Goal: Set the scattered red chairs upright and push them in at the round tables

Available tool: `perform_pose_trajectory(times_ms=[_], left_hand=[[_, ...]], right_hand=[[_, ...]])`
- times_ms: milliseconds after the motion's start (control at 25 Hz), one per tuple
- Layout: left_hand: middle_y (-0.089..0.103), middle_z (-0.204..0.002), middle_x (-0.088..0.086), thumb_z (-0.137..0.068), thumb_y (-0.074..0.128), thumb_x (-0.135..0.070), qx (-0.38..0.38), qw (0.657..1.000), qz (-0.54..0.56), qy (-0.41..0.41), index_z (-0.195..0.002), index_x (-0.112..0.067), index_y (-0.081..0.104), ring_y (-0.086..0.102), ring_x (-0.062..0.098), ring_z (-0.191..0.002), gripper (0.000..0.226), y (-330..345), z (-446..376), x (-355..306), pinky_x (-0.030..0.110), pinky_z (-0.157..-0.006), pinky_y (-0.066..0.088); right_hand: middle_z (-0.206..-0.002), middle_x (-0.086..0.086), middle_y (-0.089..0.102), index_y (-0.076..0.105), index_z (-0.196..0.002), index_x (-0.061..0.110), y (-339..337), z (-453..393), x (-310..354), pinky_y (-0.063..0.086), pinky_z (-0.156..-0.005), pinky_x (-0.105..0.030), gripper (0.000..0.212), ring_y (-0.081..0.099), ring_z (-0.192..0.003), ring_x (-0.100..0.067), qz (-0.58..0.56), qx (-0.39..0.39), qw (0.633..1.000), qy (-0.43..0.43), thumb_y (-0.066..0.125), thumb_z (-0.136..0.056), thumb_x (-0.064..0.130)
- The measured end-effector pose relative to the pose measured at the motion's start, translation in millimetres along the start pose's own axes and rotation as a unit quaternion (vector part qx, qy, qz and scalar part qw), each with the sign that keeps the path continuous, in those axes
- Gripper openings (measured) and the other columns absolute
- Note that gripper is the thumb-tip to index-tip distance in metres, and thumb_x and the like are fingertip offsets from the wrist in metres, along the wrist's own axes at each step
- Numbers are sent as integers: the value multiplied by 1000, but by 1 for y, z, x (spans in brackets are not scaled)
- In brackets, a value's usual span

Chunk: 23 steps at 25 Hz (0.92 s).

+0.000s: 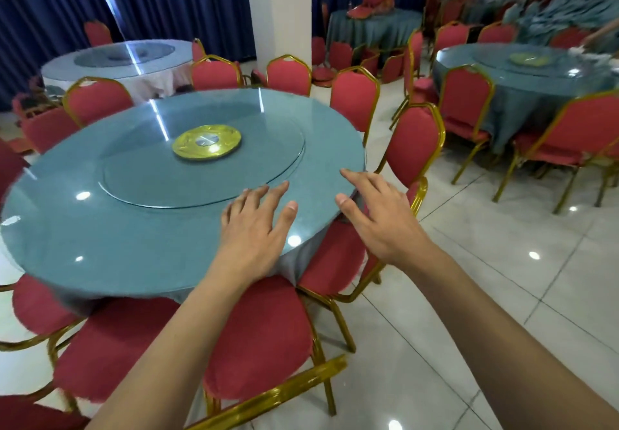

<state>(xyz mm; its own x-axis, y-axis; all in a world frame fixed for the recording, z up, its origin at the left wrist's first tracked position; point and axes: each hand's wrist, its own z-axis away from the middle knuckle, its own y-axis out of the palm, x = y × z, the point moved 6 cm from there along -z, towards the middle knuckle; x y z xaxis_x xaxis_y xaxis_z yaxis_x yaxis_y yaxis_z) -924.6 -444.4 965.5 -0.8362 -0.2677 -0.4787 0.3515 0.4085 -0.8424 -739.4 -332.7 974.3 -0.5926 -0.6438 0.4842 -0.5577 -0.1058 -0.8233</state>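
Reaching forward, both hands, left [249, 228] and right [376, 215], hover open-fingered above the table [100, 228], gripping nothing. Its cloth hides the near chair [258, 339] seat's front; whether they touch the glass is unclear.

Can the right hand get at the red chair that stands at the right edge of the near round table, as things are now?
Probably yes. The right hand is open beside the table's edge, and the chair's backrest stands just beyond its fingers with nothing between them. The left hand is off to the side.
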Motion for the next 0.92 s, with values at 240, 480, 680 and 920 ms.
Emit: perform_pose_trajectory(times_ms=[240, 480, 680, 920], left_hand=[[42, -153, -6, -82, 7, -74, 6, 999, 12, 40, -149, -43, 37, 28, 22, -145, 80, 30, -52, -90, 46, -120, 16], [44, -148, -9, -84, 8, -72, -32, 999, 8, 42, -147, -43, 40, 32, 18, -142, 76, 69, -103, -194, 42, -117, 18], [45, -148, -12, -87, 8, -72, -74, 997, -3, 18, -147, -44, 39, 30, 16, -144, 73, 98, -149, -269, 44, -118, 21], [42, -151, -12, -85, 4, -73, -73, 997, -17, -11, -149, -44, 35, 26, 15, -146, 77, 141, -212, -318, 42, -119, 17]], right_hand=[[-154, 10, 38, 27, -155, 44, -67, -23, -88, 25, -120, -46, 63, 39, -140, -18, 2, -9, 999, 32, 24, -98, 70], [-152, 12, 37, 30, -153, 44, -147, -56, -184, 26, -119, -44, 56, 39, -138, -16, -10, -13, 1000, 3, 31, -101, 64], [-151, 14, 38, 29, -153, 46, -208, -106, -258, 25, -118, -43, 61, 34, -141, -13, -7, -5, 999, -41, 25, -96, 69], [-152, 15, 36, 28, -154, 47, -234, -172, -334, 25, -116, -41, 59, 34, -141, -11, -18, 1, 999, -51, 27, -99, 67]])
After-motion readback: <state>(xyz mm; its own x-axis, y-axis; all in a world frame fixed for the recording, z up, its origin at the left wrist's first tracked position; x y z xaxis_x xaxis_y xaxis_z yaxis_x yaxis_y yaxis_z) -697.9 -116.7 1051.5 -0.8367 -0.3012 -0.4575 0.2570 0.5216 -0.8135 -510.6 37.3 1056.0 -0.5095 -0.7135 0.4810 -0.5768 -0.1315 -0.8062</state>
